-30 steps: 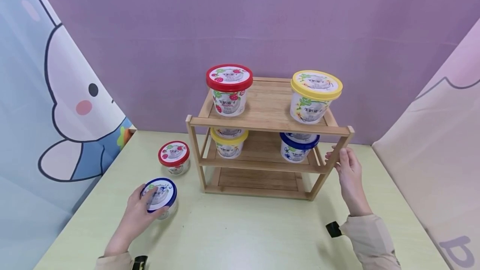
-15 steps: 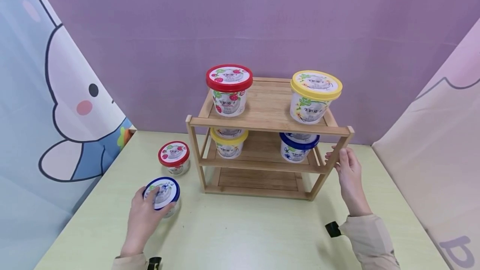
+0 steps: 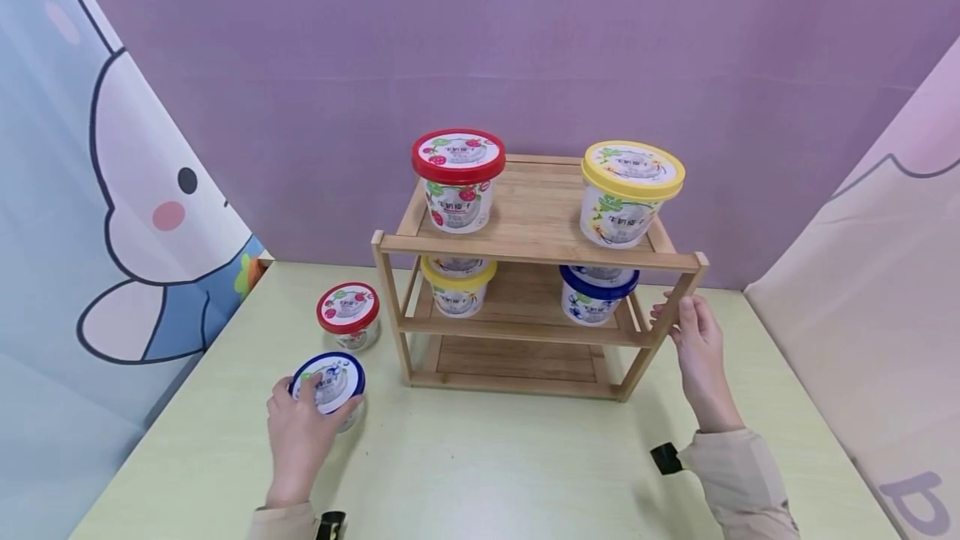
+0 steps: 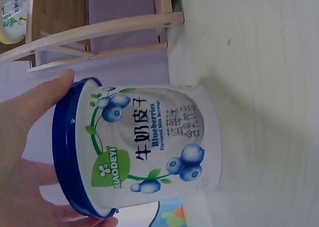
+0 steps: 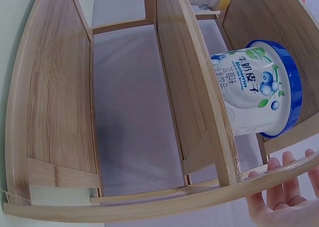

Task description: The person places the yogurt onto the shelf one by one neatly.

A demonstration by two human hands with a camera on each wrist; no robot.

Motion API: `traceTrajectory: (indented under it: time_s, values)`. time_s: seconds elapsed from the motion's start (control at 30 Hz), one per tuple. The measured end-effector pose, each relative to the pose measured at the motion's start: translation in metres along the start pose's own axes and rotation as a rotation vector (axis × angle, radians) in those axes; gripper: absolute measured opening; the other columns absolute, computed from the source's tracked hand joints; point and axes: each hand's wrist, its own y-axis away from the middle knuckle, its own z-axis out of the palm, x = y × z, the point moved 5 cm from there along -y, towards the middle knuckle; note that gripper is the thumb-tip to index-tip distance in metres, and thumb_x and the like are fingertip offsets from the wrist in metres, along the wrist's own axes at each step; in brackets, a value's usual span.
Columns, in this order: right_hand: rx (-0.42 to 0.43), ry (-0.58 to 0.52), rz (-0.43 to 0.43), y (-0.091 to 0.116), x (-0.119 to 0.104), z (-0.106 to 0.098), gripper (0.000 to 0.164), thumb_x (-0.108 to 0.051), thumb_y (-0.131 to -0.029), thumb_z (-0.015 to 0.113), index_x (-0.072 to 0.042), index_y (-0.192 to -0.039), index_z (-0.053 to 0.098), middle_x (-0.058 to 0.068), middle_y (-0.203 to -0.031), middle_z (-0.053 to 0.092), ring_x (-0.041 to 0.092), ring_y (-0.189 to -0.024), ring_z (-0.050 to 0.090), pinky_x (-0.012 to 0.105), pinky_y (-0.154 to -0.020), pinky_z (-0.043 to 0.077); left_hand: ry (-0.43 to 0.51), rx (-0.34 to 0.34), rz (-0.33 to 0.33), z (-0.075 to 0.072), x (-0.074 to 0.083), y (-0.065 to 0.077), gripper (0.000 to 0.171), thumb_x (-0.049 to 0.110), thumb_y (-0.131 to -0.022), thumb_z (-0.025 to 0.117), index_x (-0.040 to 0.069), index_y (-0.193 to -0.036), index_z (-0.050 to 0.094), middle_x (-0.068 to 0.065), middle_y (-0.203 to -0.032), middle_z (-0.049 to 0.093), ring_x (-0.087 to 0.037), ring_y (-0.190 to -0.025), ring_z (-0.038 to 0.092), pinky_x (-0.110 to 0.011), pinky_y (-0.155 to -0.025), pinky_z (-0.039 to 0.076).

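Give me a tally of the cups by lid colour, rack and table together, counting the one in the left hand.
Red-lidded cups: 2
Yellow-lidded cups: 2
Blue-lidded cups: 2
Total: 6

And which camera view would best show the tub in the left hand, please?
The left wrist view: the blueberry tub fills the middle, its Blueberries lettering readable. The head view shows mainly the lid from above, partly covered by the left hand. The right wrist view misses it, showing another blueberry tub on the rack.
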Motion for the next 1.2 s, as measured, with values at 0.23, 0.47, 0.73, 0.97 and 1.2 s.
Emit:
traceTrajectory:
  time_s: [0.23, 0.47, 0.73, 0.97, 1.2]
  values:
    - [0.002, -0.005, -0.003, -0.001, 0.0, 0.0, 0.03, -0.028, -0.093, 0.04, -0.002, -0.102, 0.05, -0.002, -0.082, 0.06, 0.01, -0.083, 0.055, 0.017, -0.074, 0.046, 0.022, 0.039, -0.04, 0.003, 0.003, 0.0, 0.073, 0.036, -0.069, 0.073, -0.008, -0.119, 0.044, -0.036, -0.123, 0.024, -0.048, -0.109, 0.025, -0.06, -0.085, 0.031]
    - [0.004, -0.005, -0.006, -0.001, 0.0, -0.001, 0.033, -0.029, -0.093, 0.04, 0.002, -0.103, 0.049, -0.002, -0.082, 0.06, 0.01, -0.082, 0.056, 0.017, -0.073, 0.046, 0.196, 0.009, -0.183, 0.005, -0.001, 0.0, 0.087, 0.04, -0.07, 0.071, -0.004, -0.132, 0.027, -0.033, -0.13, 0.014, -0.049, -0.115, 0.019, -0.063, -0.089, 0.025]
    - [-0.002, 0.003, 0.004, -0.001, 0.001, 0.0, 0.033, -0.029, -0.093, 0.04, 0.0, -0.105, 0.049, -0.002, -0.084, 0.06, 0.009, -0.083, 0.055, 0.016, -0.075, 0.046, 0.387, -0.014, -0.22, 0.008, -0.008, 0.003, 0.095, 0.031, -0.072, 0.072, 0.004, -0.14, 0.011, -0.026, -0.14, -0.002, -0.05, -0.122, 0.011, -0.068, -0.089, 0.023]
    - [0.002, -0.021, -0.008, -0.001, 0.001, 0.0, 0.026, -0.028, -0.093, 0.04, -0.006, -0.099, 0.052, -0.002, -0.082, 0.06, 0.01, -0.082, 0.056, 0.017, -0.074, 0.046, 0.437, -0.033, -0.184, 0.014, -0.01, 0.004, 0.093, 0.028, -0.071, 0.073, 0.005, -0.139, 0.014, -0.026, -0.14, -0.004, -0.049, -0.124, 0.009, -0.067, -0.09, 0.023]
    - [0.005, -0.007, 0.003, 0.0, 0.001, -0.001, 0.026, -0.028, -0.093, 0.041, -0.005, -0.1, 0.051, -0.003, -0.083, 0.06, 0.008, -0.082, 0.056, 0.016, -0.075, 0.046, 0.477, -0.065, -0.176, 0.019, -0.015, 0.006, 0.086, 0.023, -0.072, 0.072, 0.002, -0.136, 0.019, -0.029, -0.137, -0.003, -0.053, -0.12, 0.016, -0.064, -0.091, 0.025]
